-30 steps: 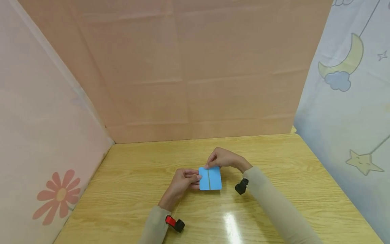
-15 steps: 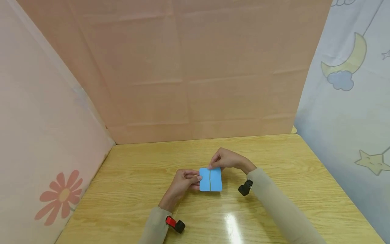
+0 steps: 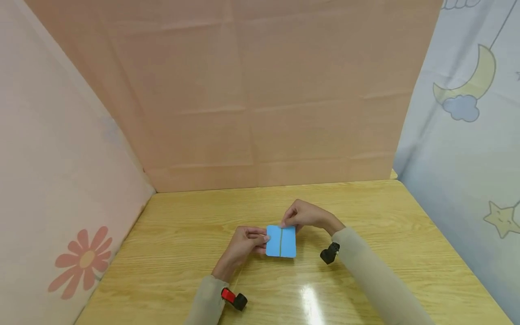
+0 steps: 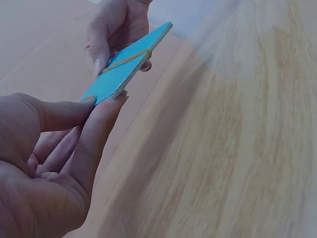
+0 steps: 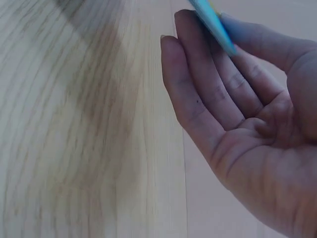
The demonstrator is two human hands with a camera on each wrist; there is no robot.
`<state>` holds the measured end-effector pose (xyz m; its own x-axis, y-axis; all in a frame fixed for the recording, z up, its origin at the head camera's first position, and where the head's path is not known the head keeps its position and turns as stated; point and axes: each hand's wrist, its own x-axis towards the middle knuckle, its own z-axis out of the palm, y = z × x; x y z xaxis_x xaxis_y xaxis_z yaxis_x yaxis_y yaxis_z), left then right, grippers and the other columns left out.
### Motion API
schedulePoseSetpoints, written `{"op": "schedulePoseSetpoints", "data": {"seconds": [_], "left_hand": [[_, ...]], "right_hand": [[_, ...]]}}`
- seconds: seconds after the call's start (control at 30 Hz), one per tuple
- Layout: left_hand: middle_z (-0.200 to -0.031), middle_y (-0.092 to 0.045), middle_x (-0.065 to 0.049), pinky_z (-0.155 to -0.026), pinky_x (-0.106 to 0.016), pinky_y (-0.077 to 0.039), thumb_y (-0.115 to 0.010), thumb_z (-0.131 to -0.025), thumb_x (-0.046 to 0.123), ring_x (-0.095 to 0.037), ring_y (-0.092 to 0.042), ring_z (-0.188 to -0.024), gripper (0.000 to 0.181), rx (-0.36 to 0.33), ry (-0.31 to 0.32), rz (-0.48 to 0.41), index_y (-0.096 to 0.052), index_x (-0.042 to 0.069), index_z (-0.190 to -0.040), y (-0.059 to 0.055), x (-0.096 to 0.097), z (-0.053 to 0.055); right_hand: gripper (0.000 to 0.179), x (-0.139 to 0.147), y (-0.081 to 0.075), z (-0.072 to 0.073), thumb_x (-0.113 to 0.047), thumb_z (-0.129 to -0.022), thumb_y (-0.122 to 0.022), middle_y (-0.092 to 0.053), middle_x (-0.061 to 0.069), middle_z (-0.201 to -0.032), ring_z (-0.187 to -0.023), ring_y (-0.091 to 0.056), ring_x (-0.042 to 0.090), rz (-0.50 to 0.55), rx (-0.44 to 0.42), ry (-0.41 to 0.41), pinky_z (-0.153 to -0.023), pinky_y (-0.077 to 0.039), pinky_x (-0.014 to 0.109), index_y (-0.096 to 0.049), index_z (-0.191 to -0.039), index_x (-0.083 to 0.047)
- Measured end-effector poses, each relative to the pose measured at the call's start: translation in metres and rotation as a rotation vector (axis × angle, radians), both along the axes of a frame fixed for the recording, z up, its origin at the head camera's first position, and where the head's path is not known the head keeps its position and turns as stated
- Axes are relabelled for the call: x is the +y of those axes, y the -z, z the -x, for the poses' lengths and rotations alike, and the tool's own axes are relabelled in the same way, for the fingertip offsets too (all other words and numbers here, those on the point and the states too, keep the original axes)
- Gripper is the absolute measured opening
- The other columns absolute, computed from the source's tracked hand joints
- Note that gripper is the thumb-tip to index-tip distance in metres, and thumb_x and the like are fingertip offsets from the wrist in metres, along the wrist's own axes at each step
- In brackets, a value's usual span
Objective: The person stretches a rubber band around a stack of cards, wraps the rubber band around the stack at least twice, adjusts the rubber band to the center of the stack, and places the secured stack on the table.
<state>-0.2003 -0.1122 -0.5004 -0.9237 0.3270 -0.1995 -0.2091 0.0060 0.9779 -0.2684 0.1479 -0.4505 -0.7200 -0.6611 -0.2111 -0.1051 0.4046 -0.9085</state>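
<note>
A thin stack of square light-blue cards (image 3: pixel 289 243) with rounded corners is held between the two hands above the table. Around it runs a tan rubber band (image 3: pixel 281 243), upright across the face near the middle in the head view. My left hand (image 3: pixel 240 243) pinches the stack's left edge, thumb on the face and fingers behind. At the far edge, my right hand (image 3: pixel 306 214) pinches the stack where the band crosses it. The left wrist view shows the layered edge of the cards (image 4: pixel 141 64) and the band (image 4: pixel 130 60) slanting over them.
The wooden table (image 3: pixel 183 216) lies under both hands, its back edge meeting a plain peach cloth (image 3: pixel 252 113). Cloth walls stand at both sides, with a printed flower (image 3: pixel 84 262) on the left and a moon (image 3: pixel 473 79) on the right.
My right hand has shifted slightly right and toward me along the stack's far edge. The band sits a touch further right on the cards. My left hand keeps its pinch, nearly still.
</note>
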Motion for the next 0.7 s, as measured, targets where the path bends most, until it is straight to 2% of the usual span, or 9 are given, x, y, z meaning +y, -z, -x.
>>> {"op": "schedulePoseSetpoints", "data": {"seconds": [0.17,0.33,0.57,0.7], "left_hand": [[-0.086,-0.079,-0.008,-0.066,-0.029,-0.066,-0.073,-0.098,0.005,-0.014,-0.075,-0.071,0.024,0.020,0.009,0.032,-0.072,-0.012,-0.114,-0.0030,-0.0011,-0.0031],[-0.087,-0.080,-0.009,-0.067,-0.030,-0.066,-0.074,-0.098,0.007,-0.014,-0.076,-0.073,0.025,0.035,0.031,0.047,-0.072,-0.010,-0.115,-0.0069,-0.0009,-0.0027],[-0.088,-0.080,-0.011,-0.068,-0.031,-0.066,-0.073,-0.098,0.006,-0.015,-0.076,-0.072,0.024,0.023,0.043,0.054,-0.072,-0.011,-0.115,-0.0022,0.0027,-0.0043],[-0.089,-0.080,-0.014,-0.068,-0.032,-0.066,-0.073,-0.098,0.006,-0.015,-0.077,-0.072,0.024,0.023,0.050,0.053,-0.072,-0.011,-0.115,-0.0025,0.0050,-0.0050]], "right_hand": [[0.014,0.0056,0.0039,-0.0023,-0.015,-0.097,-0.076,-0.081,0.009,-0.098,-0.078,-0.077,0.021,0.021,-0.039,0.008,-0.078,-0.067,0.051,-0.084,-0.097,-0.003],[0.015,0.0057,0.0042,-0.0030,-0.017,-0.097,-0.076,-0.081,0.008,-0.098,-0.077,-0.076,0.019,0.020,-0.016,0.010,-0.078,-0.067,0.051,-0.084,-0.096,-0.004],[0.017,0.0051,0.0070,-0.0076,-0.020,-0.098,-0.076,-0.080,0.005,-0.098,-0.076,-0.073,0.015,0.014,-0.007,0.013,-0.076,-0.066,0.048,-0.083,-0.095,-0.005],[0.017,0.0037,0.0106,-0.0069,-0.021,-0.098,-0.075,-0.079,0.003,-0.094,-0.071,-0.069,0.011,0.018,-0.002,0.013,-0.071,-0.064,0.039,-0.084,-0.095,-0.006]]}}
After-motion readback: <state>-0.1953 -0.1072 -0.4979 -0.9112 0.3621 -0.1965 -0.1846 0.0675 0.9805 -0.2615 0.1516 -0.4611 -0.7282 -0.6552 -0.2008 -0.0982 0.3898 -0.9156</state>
